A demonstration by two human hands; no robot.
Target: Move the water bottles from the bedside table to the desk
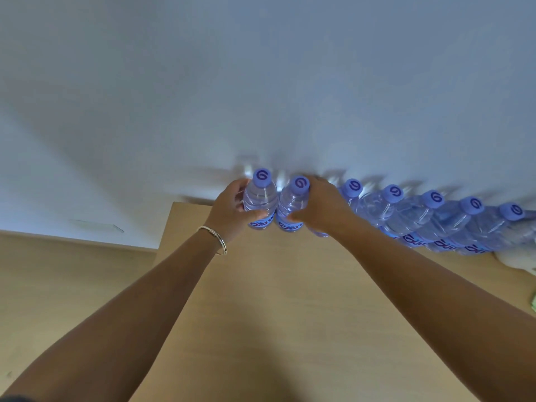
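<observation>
Fingers (235, 199) of the left hand (232, 211) curl round the left-hand bottle (260, 200), thumb across the front just above its blue label; fingers (298, 217) of the right hand (322, 207) wrap the neighbouring bottle (291, 207) in the same way, thumb lying on the front by the label, the other fingers closed over the shoulder just under the cap. Both bottles stand upright at the far edge of the wooden counter (275, 300), close against the pale wall (261, 82), and they touch each other side to side; whether their bases rest on the counter or hang just above it cannot be told, since the hands cover the lower parts. Each bottle is clear plastic with a lilac-blue cap bearing a dark swirl mark; the water inside looks nearly full. To the right of the right hand a row of five more bottles (420, 219) of the same kind runs along the wall, packed shoulder to shoulder, the nearest one just beside the back of the right hand; that row is somewhat blurred. A thin silver bangle (216, 237) circles the left wrist; both forearms reach forward over the counter. At the far right edge something white (516, 262) lies on the counter, too cut off to name.
</observation>
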